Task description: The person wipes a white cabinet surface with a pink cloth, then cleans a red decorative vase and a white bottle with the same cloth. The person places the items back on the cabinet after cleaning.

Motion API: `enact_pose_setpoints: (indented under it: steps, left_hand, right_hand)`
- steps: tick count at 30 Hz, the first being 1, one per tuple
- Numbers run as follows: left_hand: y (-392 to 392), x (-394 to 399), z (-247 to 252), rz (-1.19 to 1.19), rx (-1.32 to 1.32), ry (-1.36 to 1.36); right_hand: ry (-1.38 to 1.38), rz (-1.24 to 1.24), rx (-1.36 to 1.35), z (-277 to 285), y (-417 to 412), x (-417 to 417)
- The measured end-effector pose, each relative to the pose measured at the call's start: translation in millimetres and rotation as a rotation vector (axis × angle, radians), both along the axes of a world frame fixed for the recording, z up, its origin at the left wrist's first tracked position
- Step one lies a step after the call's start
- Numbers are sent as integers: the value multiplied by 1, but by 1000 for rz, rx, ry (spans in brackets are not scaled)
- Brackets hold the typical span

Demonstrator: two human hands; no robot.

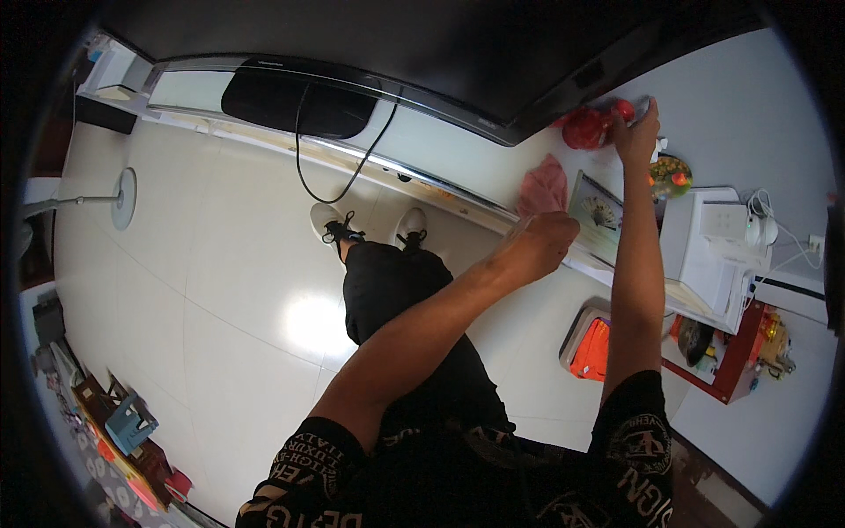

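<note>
My left hand point(544, 244) is closed on a pink cloth point(544, 185), which hangs against the pale top of a long low cabinet point(429, 142). Farther up and to the right, my right hand point(637, 135) has its fingers around part of a shiny red ornament point(586, 129), close to the corner of a large black television point(396, 53). The far side of that grip is partly hidden. Between my forearms stands a framed picture of a fan point(597, 214). A round plate with a colourful picture point(672, 177) is just right of my right wrist.
A black cable point(298, 158) loops down from the television over the cabinet's edge. At the right are a white box-shaped device point(723, 224) with wires and a red-framed shelf point(733, 363). An orange item point(591, 350) lies in a container on the floor. A round stand base point(124, 198) is at the left.
</note>
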State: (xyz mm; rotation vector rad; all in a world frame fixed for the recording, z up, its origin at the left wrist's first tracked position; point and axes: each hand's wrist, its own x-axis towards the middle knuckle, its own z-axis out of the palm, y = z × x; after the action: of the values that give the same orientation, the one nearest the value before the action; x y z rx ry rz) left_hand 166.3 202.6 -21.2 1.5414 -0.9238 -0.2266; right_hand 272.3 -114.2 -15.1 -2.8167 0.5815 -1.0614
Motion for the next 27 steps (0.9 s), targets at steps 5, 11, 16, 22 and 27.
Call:
enact_pose_setpoints:
  steps: [5,11,16,22,27]
  left_hand:
    - [-2,0,2,-26,14,63]
    - [1,3,4,-22,35,25]
    - [-1,1,-5,55,5,-52]
    - [-4,0,-5,174,101,-55]
    - [9,5,21,240,32,37]
  right_hand:
    - [310,-27,231,-12,-34,24]
    - [175,14,272,-18,-15,4]
    - [44,61,338,-20,18,-29]
    - [2,-5,401,31,63,-82]
    - [-15,117,773,110,122,-131]
